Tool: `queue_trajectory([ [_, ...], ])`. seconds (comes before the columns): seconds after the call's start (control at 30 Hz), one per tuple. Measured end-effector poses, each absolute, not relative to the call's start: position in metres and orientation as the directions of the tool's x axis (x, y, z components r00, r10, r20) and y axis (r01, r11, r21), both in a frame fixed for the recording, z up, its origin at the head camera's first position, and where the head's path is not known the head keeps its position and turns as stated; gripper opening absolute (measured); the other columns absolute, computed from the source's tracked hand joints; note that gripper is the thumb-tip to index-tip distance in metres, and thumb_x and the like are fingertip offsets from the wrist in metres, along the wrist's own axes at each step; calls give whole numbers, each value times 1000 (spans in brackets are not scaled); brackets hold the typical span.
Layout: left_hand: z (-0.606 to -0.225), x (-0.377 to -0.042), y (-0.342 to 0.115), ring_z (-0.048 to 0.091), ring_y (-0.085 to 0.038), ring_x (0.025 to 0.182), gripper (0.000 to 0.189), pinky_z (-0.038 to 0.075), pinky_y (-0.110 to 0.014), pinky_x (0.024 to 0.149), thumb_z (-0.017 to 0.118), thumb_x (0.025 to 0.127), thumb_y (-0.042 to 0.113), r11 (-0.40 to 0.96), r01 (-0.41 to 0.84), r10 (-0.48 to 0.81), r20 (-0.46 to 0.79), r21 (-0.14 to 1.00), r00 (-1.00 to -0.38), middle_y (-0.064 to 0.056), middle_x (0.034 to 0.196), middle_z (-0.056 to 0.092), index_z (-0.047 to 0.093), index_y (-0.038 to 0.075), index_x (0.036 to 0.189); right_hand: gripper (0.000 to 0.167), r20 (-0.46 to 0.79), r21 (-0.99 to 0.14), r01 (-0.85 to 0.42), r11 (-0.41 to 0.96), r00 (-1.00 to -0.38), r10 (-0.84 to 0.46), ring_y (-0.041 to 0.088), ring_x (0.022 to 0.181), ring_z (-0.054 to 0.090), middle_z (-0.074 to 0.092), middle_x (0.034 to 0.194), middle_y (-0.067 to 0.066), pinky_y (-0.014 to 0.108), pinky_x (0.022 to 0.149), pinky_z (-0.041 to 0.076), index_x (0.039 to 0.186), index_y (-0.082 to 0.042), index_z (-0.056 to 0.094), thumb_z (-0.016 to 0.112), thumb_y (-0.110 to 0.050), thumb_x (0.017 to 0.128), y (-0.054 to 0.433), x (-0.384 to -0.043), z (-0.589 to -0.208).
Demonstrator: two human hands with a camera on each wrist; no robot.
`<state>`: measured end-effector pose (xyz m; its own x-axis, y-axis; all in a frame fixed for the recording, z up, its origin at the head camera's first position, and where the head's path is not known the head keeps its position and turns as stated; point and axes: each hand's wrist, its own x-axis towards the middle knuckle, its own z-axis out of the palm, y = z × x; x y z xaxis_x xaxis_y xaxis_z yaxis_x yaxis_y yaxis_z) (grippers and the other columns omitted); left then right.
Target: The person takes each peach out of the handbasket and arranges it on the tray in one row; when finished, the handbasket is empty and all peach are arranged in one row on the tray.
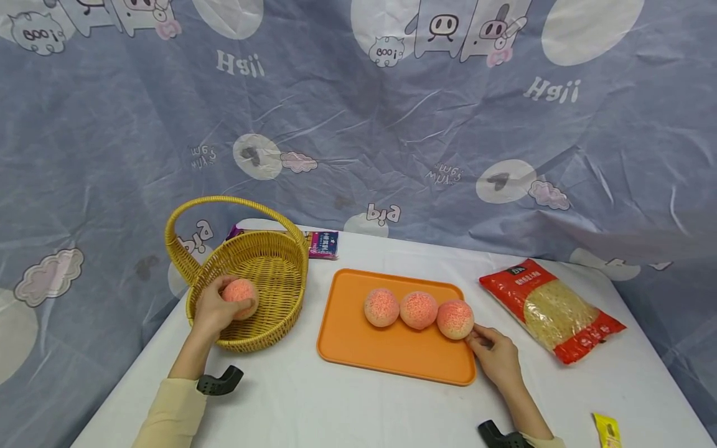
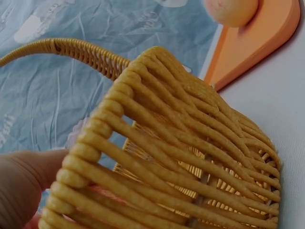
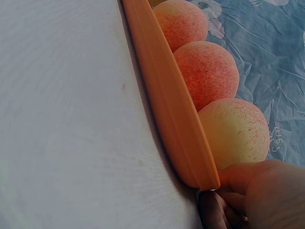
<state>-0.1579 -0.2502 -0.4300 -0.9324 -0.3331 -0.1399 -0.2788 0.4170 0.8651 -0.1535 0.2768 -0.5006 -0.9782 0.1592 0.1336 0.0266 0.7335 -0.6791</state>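
Note:
My left hand [image 1: 214,309] holds a pink-and-yellow peach [image 1: 242,296] inside the yellow wicker basket [image 1: 278,283]. In the left wrist view the basket's woven wall [image 2: 157,143] hides most of that peach, and only the thumb side of the hand [image 2: 21,183] shows. An orange tray [image 1: 386,353] lies to the right, with three peaches in a row on it: a left one [image 1: 382,307], a middle one [image 1: 419,310] and a right one [image 1: 455,319]. My right hand [image 1: 497,356] pinches the tray's right rim, thumb above and fingers below, close beside the right peach [image 3: 236,133].
Behind the basket lies a purple snack packet [image 1: 323,244]. To the tray's right is a red bag of pale yellow dry food [image 1: 551,311]. A small yellow packet [image 1: 607,430] lies near the front right. A patterned blue-grey cloth [image 1: 347,124] hangs behind the white table [image 1: 313,404].

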Motion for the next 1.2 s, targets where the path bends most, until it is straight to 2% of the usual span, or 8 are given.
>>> queue_trajectory([
  [0.27,-417,-150,-240,40,-40,134,75,36,-57,110,77,81,11,389,-210,-340,-72,897,-938,-20,146,42,40,9,146,35,125,-680,37,732,-978,165,-3,75,52,68,92,9,15,64,44,121,1,67,69,-12,88,277,-154,-501],
  [0.57,-386,-133,-210,47,-31,126,72,45,-49,104,79,77,12,388,-62,-291,58,920,-955,-15,137,49,43,6,139,37,87,-667,70,742,-981,171,7,79,53,67,95,10,16,65,44,123,0,66,67,-14,89,276,-155,-499],
  [0.73,-372,-127,-188,49,-27,123,68,46,-46,103,80,76,11,400,27,-219,125,916,-968,-12,134,52,49,7,136,38,74,-668,75,740,-983,167,9,80,54,67,95,10,17,66,44,125,0,65,66,-15,90,277,-155,-498],
  [1.03,-379,-137,-146,55,-27,111,68,50,-44,95,84,70,9,362,158,-136,219,919,-966,-13,128,57,56,6,132,37,87,-678,67,732,-981,171,5,79,54,68,95,10,16,66,44,123,0,66,68,-15,90,277,-154,-497],
  [1.2,-392,-147,-122,55,-28,114,68,49,-47,99,83,68,7,330,179,-92,220,927,-971,-13,126,56,58,6,131,36,86,-690,66,721,-981,173,3,78,53,68,95,11,15,65,44,122,0,66,68,-14,90,275,-153,-496],
])
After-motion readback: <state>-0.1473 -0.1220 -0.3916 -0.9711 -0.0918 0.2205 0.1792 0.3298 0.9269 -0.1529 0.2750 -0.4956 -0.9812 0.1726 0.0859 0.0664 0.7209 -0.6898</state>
